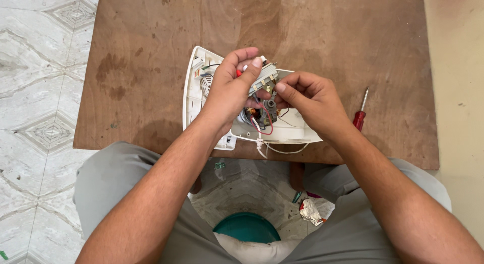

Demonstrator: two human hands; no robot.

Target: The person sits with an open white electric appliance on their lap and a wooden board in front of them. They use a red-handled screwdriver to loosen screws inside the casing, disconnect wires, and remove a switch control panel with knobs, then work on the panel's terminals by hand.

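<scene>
Right now both hands are busy over a white plastic casing that lies open near the front edge of the wooden tabletop. The left hand is closed around a small grey switch part — the thumb and fingers pinch it and hold it up just above the casing. The right hand has its fingertips pressed together on the lower end of the same part, so both hands grip one thing between them.

Under the part, inside the casing, sits a little motor with copper coils. Red and white wires run from the part down into the casing, and one white wire loops out over the front edge of the tabletop. It looks like the part is lifted free of its seat but still tied on by its wires.

A red-handled screwdriver lies by itself near the right edge of the tabletop, well apart from both hands.

The step in hand seems to be fiddling with the switch part — checking or working on its small ends where the wires join. Any next move calls for soft, careful fingers, since the wires are thin and could pull loose if the part is tugged too hard. The left hand would need to keep the part steady while the right does the fine work.
</scene>
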